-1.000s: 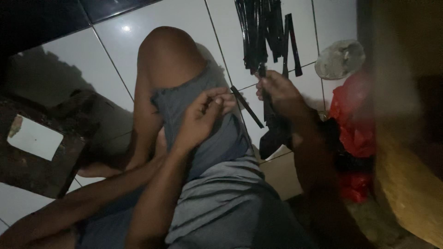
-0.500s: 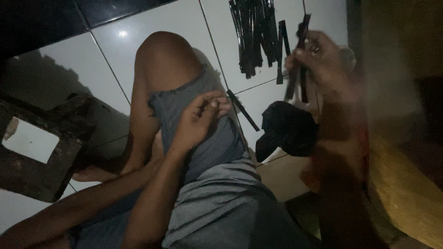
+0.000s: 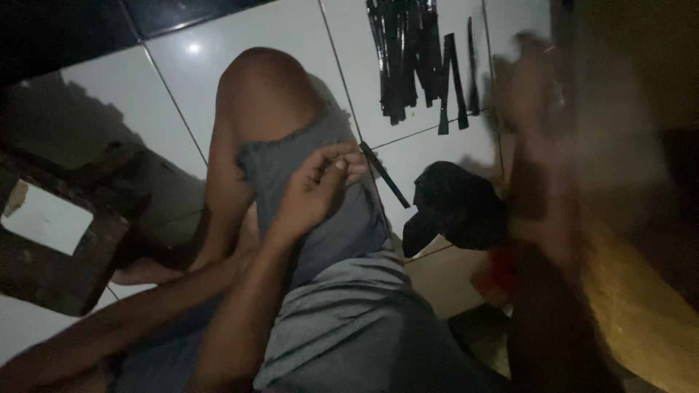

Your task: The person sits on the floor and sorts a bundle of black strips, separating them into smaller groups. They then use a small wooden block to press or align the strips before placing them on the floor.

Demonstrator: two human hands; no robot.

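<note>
You sit on a white tiled floor (image 3: 291, 29) with your bent knee (image 3: 266, 84) raised in the middle of the view, grey shorts (image 3: 342, 240) covering the thigh.

Your left hand (image 3: 317, 189) rests on the shorts just below the knee, fingers curled together; its fingertips meet the near end of a thin black strip (image 3: 384, 175). You cannot tell whether the fingers pinch it or only touch it. The strip lies with its long axis slanting from the hand down toward the right, its far end over the tile beside the thigh.

Your right hand (image 3: 528, 87) is raised at the right side, blurred by motion, so its grip cannot be told.

At the far edge of the floor lies a pile of black strips (image 3: 408, 58), mostly pointing away from you, side by side. Between the pile and your leg sits a dark crumpled cloth (image 3: 455, 207), with something red (image 3: 499, 273) just below it. A dark wooden frame (image 3: 65, 247) lies at the left edge, well apart from the hands.
</note>
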